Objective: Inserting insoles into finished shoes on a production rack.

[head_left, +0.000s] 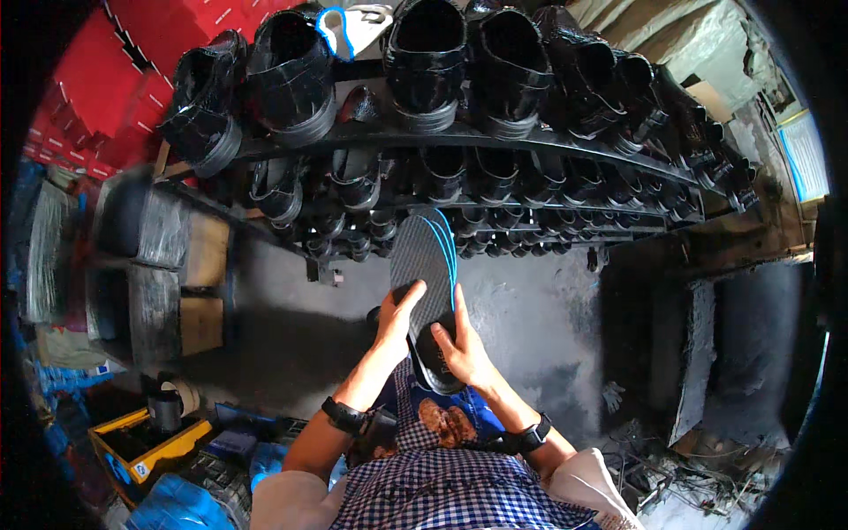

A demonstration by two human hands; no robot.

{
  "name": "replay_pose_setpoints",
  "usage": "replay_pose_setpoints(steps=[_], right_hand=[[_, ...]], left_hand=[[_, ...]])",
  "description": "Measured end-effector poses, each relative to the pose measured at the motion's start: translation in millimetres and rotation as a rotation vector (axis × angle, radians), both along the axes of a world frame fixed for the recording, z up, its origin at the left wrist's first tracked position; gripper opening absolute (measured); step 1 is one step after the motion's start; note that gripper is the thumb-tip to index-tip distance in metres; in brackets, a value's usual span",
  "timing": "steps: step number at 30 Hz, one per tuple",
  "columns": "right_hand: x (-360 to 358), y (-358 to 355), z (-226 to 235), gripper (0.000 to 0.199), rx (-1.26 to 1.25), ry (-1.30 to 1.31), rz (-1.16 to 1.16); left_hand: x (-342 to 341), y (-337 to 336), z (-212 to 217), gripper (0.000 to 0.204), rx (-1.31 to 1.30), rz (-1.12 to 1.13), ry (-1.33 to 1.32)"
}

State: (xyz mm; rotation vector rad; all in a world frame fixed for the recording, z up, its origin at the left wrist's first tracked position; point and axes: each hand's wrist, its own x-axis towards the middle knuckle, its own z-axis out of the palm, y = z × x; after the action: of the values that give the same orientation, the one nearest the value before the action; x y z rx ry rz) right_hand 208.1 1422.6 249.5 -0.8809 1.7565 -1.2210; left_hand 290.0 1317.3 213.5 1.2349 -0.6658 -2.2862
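— Both hands grip one thing, right?

— Yes. Left hand [399,311] and right hand [459,344] are both closed on a grey insole [427,265] with blue edge lines. The left fingers lie across its left side near the middle; the right hand clasps the near end, thumb on top over the dark heel patch.

— Which way does it point?

— Its long axis runs from near to far, tilted slightly to the left at the far end. The heel sits near, at the person's chest, and the rounded toe points far, toward the shoe rack [459,137].

— Where is it in the scene?

— Held in the air in the middle, above a dark floor [548,309], in front of a checked apron [442,486].

— And around it?

— The rack is a dark metal frame with several tiers of glossy black shoes [424,62], toes outward. A white insole [340,31] with a blue rim rests among the top row. To the left stand wrapped stacks [150,238] and red boxes [97,97]; near left, a yellow crate [141,442]. Each wrist wears a black band.
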Motion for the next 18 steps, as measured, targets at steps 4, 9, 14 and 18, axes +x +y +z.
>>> replay_pose_setpoints(steps=[4,9,14,18], right_hand=[[-5.8,14.7,-9.2,0.069,-0.026,0.039,0.021],[-1.6,23.3,-3.1,0.066,0.006,-0.101,0.05],[-0.6,27.3,-9.4,0.067,-0.04,-0.065,0.08],[1.7,29.3,-6.6,0.065,-0.024,-0.161,0.099]], left_hand=[[0.8,14.2,11.6,0.057,0.233,0.075,0.213],[14.7,29.8,-13.2,0.042,0.2,0.136,0.279],[16.4,38.7,-5.6,0.039,0.124,0.173,0.206],[18.9,42.9,2.4,0.039,0.073,0.184,0.194]])
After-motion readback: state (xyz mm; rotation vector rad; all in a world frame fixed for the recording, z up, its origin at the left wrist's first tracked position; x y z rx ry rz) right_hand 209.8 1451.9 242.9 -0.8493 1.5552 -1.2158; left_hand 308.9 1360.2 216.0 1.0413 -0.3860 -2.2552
